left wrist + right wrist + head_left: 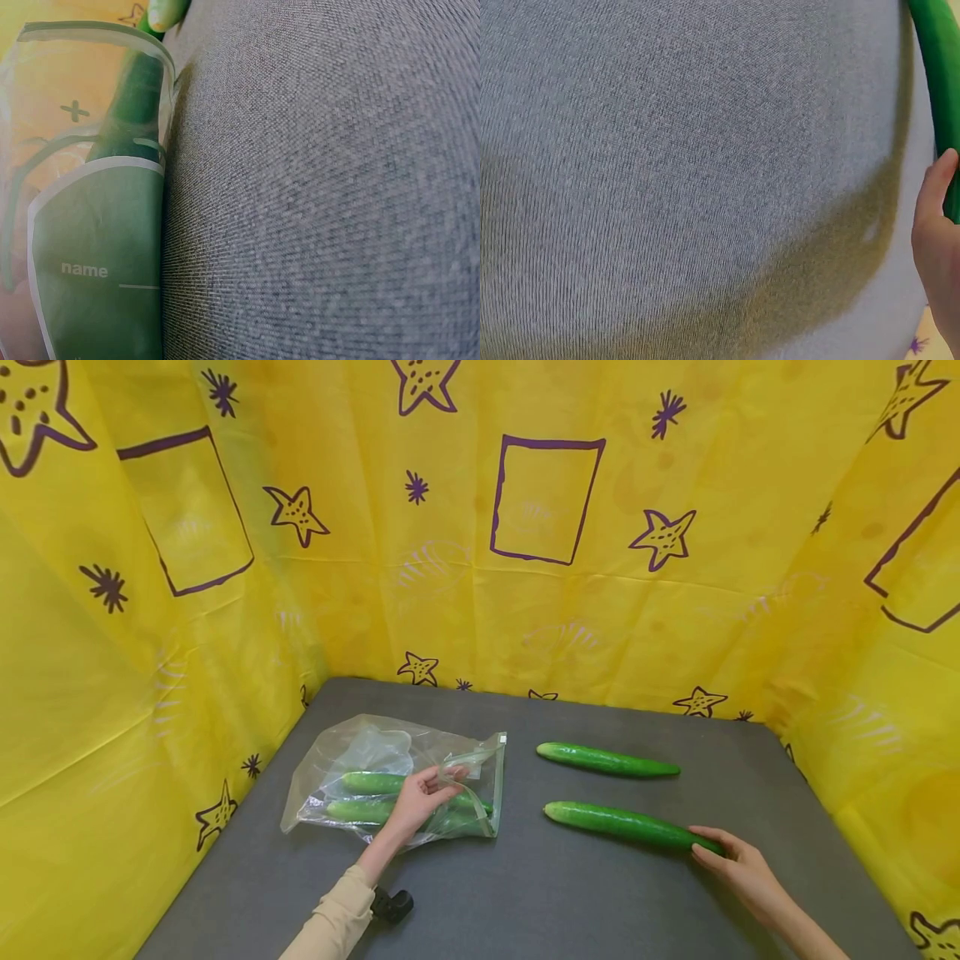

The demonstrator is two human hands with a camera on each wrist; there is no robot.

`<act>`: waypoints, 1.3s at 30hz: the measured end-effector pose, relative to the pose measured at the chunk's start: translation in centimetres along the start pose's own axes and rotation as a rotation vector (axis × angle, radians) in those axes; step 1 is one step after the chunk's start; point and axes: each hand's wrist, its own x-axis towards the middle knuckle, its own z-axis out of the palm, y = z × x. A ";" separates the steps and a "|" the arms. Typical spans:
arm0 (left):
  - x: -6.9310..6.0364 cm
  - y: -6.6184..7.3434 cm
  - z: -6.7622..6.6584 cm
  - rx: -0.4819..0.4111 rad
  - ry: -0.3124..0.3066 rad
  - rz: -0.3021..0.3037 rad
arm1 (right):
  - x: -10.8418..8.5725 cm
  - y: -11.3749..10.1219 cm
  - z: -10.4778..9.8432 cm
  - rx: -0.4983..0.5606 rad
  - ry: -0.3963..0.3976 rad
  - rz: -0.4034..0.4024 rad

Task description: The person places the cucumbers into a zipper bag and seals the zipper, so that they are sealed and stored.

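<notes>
A clear zip bag lies at the left of the grey table with two cucumbers inside. My left hand pinches the bag's upper layer near its open end, thumb and fingers together. In the left wrist view the bag shows a green label, with a dark green cucumber behind the plastic. At the right, my right hand grips the right end of the nearer loose cucumber. The right wrist view shows my hand with the thumb against that cucumber.
Another loose cucumber lies farther back, roughly parallel to the gripped one. A black object sits by my left sleeve. Yellow patterned cloth hangs behind the grey table and along both sides.
</notes>
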 end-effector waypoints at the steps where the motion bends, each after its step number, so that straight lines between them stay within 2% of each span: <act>1: 0.0 0.1 0.0 -0.005 -0.003 -0.003 | 0.0 0.0 0.0 0.055 0.003 0.006; 6: -0.4 1.5 0.2 -0.011 -0.015 -0.007 | -0.1 0.1 0.0 0.173 -0.001 0.024; 9: -0.6 2.0 0.3 -0.004 -0.016 0.000 | 0.0 0.3 0.0 0.191 -0.009 0.053; 14: -0.1 0.8 0.2 -0.015 -0.007 -0.012 | -0.1 0.5 0.2 0.157 -0.001 0.084; 18: 0.0 0.3 0.2 -0.005 0.002 0.004 | -0.1 0.6 0.4 0.150 0.015 0.090; 26: -0.1 0.1 0.1 0.008 0.014 0.016 | -0.1 0.3 0.5 0.150 0.036 0.089; 32: 0.0 0.1 0.1 -0.007 -0.001 0.012 | 0.1 -0.2 0.4 0.120 0.067 0.091; 39: 0.1 -0.2 -0.1 -0.008 -0.006 0.028 | 0.2 -1.0 0.2 0.149 0.078 0.074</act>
